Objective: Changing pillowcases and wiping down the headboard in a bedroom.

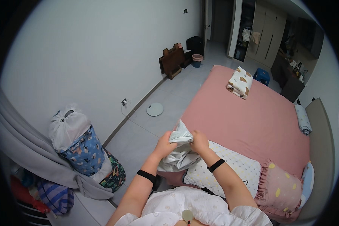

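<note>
Between my two hands a light grey-white cloth item (183, 156), perhaps a garment or pillowcase, is held up by its upper edge. My left hand (165, 145) grips one side of that edge with the thumb on top. Opposite it, my right hand (199, 142) is closed on the other side. Loose folds hang below, over the near corner of the bed. Close to my right forearm lies a white dotted pillow (228, 163) on the pink bed sheet (237, 121).
A folded bear-print blanket (239, 83) lies on the bed's far part. A pink ruffled pillow (281, 186) is by the headboard (323, 135). Tall patterned storage bags (83, 149) stand left beside the grey curtain (25, 147). A round scale (155, 109) rests on the floor.
</note>
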`<state>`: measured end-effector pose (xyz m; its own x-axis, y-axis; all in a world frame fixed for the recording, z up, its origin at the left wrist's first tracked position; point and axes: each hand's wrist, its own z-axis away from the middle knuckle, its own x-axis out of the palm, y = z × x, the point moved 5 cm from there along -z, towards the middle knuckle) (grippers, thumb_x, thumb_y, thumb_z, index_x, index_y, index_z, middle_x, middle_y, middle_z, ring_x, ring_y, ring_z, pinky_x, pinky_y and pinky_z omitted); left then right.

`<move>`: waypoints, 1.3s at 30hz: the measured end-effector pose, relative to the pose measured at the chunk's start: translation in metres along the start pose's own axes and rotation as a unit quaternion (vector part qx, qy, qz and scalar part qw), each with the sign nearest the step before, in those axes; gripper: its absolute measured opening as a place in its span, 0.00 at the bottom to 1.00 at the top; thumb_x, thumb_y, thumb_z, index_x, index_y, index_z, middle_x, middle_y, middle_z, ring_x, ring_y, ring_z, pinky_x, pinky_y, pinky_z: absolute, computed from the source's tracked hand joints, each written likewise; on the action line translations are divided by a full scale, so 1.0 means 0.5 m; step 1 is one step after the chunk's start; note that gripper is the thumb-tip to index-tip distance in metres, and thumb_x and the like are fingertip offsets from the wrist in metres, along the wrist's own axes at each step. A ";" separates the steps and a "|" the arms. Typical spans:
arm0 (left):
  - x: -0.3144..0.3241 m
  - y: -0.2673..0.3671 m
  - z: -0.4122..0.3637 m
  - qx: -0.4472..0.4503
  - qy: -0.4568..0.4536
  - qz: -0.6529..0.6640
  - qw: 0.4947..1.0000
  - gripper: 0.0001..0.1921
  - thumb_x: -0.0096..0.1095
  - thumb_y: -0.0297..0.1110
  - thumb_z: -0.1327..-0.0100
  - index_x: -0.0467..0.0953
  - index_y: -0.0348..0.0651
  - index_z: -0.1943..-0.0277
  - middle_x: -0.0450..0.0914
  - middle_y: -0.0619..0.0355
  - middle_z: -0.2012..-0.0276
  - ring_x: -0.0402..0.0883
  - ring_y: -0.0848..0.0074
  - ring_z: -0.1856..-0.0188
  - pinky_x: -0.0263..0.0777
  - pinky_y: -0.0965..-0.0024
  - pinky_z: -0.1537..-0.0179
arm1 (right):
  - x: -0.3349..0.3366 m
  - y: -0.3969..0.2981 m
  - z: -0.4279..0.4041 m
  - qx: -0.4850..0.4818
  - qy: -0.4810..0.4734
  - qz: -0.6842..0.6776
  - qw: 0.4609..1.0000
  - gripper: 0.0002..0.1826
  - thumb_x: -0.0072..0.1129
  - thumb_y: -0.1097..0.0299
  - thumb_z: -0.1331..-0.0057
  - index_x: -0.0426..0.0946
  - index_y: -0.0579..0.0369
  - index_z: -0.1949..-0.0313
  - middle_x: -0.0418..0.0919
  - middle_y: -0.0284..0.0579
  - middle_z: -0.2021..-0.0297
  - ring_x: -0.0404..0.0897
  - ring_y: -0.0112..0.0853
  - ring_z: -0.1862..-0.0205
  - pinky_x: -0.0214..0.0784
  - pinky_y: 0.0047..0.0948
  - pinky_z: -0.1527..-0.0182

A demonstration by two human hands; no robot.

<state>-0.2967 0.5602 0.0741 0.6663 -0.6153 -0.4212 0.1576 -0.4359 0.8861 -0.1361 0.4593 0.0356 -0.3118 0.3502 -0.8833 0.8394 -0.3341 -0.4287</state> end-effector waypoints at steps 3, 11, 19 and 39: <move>-0.010 0.005 0.005 -0.012 -0.048 -0.119 0.992 0.28 0.71 0.40 0.53 0.72 0.40 0.49 0.81 0.47 0.63 0.80 0.53 0.59 0.72 0.59 0.57 | -0.033 -0.020 -0.012 -0.011 0.070 -0.095 0.993 0.20 0.61 0.73 0.51 0.75 0.54 0.56 0.79 0.56 0.62 0.78 0.51 0.58 0.70 0.44 0.58; -0.014 0.032 -0.005 0.149 0.043 -0.195 0.969 0.25 0.72 0.33 0.53 0.74 0.42 0.50 0.81 0.48 0.62 0.81 0.56 0.59 0.73 0.61 0.58 | -0.082 -0.148 -0.007 -0.144 0.059 -0.090 0.984 0.17 0.60 0.75 0.49 0.74 0.50 0.57 0.80 0.49 0.67 0.80 0.48 0.65 0.71 0.45 0.62; -0.067 0.117 0.003 0.155 0.177 -0.037 0.971 0.13 0.65 0.24 0.50 0.76 0.39 0.58 0.81 0.49 0.65 0.80 0.56 0.62 0.72 0.65 0.60 | -0.089 -0.010 -0.025 -0.052 0.199 -0.010 0.979 0.14 0.61 0.75 0.51 0.78 0.50 0.62 0.80 0.45 0.66 0.78 0.44 0.61 0.71 0.42 0.59; 0.005 -0.064 0.007 -0.019 0.029 -0.088 0.996 0.13 0.67 0.29 0.48 0.76 0.41 0.58 0.80 0.46 0.58 0.79 0.51 0.56 0.72 0.64 0.57 | -0.102 -0.120 0.004 -0.092 0.054 -0.159 0.982 0.27 0.66 0.72 0.52 0.72 0.51 0.50 0.78 0.52 0.60 0.79 0.50 0.57 0.72 0.41 0.56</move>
<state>-0.3026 0.5703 0.0438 0.6666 -0.4925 -0.5596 0.3018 -0.5081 0.8067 -0.1714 0.4597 0.1060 -0.5302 0.5041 -0.6818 0.7773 -0.0324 -0.6284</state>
